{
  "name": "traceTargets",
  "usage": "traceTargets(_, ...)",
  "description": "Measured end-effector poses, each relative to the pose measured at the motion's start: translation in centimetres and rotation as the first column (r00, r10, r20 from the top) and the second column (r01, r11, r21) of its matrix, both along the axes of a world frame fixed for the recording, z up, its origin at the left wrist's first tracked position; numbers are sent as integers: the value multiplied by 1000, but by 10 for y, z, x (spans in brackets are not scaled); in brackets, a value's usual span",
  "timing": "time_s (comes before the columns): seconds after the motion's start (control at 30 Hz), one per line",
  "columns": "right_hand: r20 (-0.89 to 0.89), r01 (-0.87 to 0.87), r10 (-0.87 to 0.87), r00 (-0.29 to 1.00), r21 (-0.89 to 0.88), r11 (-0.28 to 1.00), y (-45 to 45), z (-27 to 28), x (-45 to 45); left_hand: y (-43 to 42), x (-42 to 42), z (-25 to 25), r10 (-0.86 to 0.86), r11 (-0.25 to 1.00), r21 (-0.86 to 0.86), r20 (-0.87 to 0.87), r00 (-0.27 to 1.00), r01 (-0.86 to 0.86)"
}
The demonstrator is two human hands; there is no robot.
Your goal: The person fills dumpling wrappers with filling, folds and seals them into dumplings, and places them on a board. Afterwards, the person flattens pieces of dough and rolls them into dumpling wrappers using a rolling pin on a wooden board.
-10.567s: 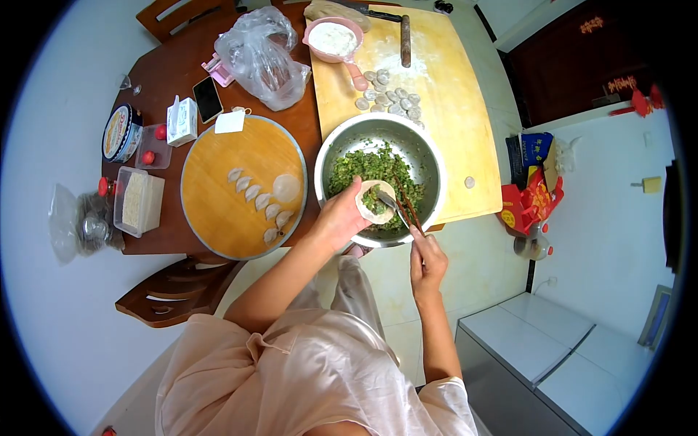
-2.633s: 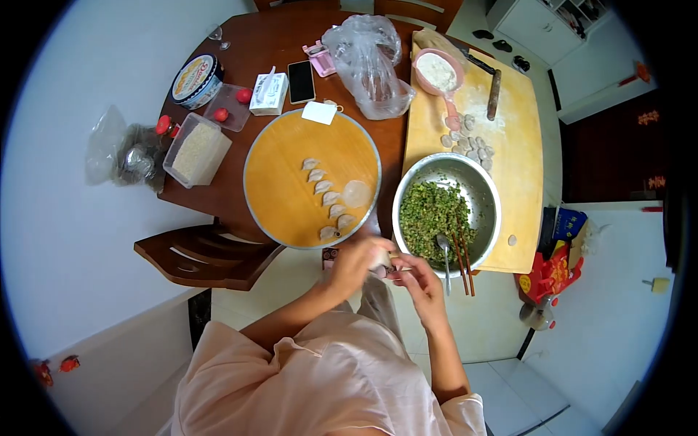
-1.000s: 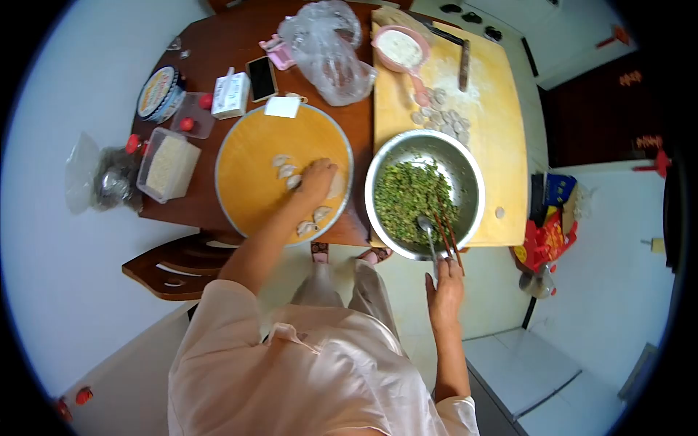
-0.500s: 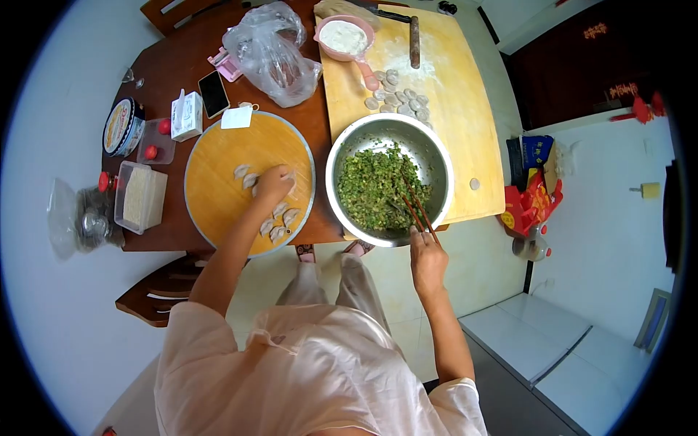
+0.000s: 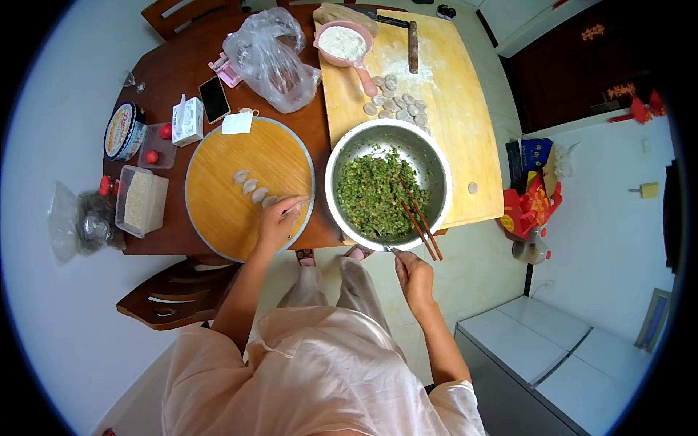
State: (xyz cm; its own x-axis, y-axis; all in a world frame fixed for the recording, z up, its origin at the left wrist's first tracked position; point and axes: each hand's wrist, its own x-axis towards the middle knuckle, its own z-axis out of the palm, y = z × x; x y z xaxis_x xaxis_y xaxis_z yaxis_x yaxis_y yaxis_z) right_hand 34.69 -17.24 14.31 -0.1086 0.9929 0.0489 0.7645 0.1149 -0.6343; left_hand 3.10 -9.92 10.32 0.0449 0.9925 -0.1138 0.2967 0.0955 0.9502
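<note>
My left hand point(image 5: 278, 221) is over the round wooden board point(image 5: 218, 218), its fingers pinched on a pale, thin dumpling wrapper point(image 5: 297, 206). Folded dumplings point(image 5: 250, 186) lie in a short row just beyond my fingertips; my hand and forearm cover the board's lower right part. At the near rim of a large steel bowl point(image 5: 445, 171), my right hand point(image 5: 414, 277) grips the metal handle of a spoon point(image 5: 388, 249), whose head is in the chopped green filling point(image 5: 378, 189). A pair of chopsticks point(image 5: 423, 221) leans in the bowl over the rim, apart from my right hand.
On the rectangular board point(image 5: 465, 145) are dough rounds point(image 5: 400, 105), a rolling pin point(image 5: 413, 47) and a pink scoop of flour point(image 5: 343, 43). A plastic bag point(image 5: 273, 62), phone point(image 5: 214, 99), tissue box point(image 5: 187, 121) and grain container point(image 5: 142, 200) stand farther left.
My left hand has moved nearer to me and now covers the nearer dumplings. My right hand has shifted left and down from beside the chopsticks, with the spoon handle now showing in it.
</note>
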Motion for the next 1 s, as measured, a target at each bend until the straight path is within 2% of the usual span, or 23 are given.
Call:
traceTargets(0.07,-106,22,-24,994,-26,999,1,-9,-1,2,1,7,0,998,56,-65,998,4)
traceTargets(0.1,-168,42,-67,984,-144,989,2,-10,1,2,1,10,1,997,83,-97,995,7)
traceTargets(0.17,-270,56,-165,949,-368,928,7,-13,4,3,6,17,60,997,-48,49,997,-58)
traceTargets(0.2,-424,48,-194,884,-330,943,11,-17,1,5,9,19,97,990,-113,121,988,-83)
traceTargets(0.23,-504,77,-323,801,-449,890,13,-17,3,6,13,20,178,970,-210,267,947,-123)
traceTargets(0.3,-577,68,-575,581,-669,740,18,-10,5,9,21,19,359,900,-409,508,783,-148)
traceTargets(0.4,-648,49,-676,350,-708,704,21,-11,9,15,38,18,492,856,-504,727,479,-113)
traceTargets(0.43,-661,46,-698,275,-716,697,23,-8,10,18,47,17,507,846,-519,712,486,-121)
traceTargets(0.5,-698,29,-684,212,-696,718,28,6,11,25,70,10,538,824,-549,682,496,-138)
traceTargets(0.57,-725,30,-669,162,-674,738,29,22,8,31,96,-10,490,854,-518,758,431,-60)
traceTargets(0.63,-734,81,-656,176,-653,753,30,35,2,37,127,16,582,790,-610,713,392,-63)
traceTargets(0.7,-757,133,-624,197,-609,782,30,41,-3,40,146,23,563,805,-592,781,270,35)
traceTargets(0.73,-781,158,-582,229,-560,813,28,37,-3,40,153,27,546,815,-578,792,273,45)
traceTargets(0.83,-725,317,-454,517,-330,889,25,35,-7,42,166,44,555,807,-585,796,241,76)
traceTargets(0.87,-687,340,-412,599,-248,907,22,31,-5,42,169,51,539,810,-579,797,273,89)
traceTargets(0.93,-511,351,-318,799,-35,936,21,30,-1,45,170,56,532,803,-580,802,271,138)
traceTargets(1.0,-320,317,-260,911,138,938,21,33,-1,45,171,58,513,802,-571,810,284,178)
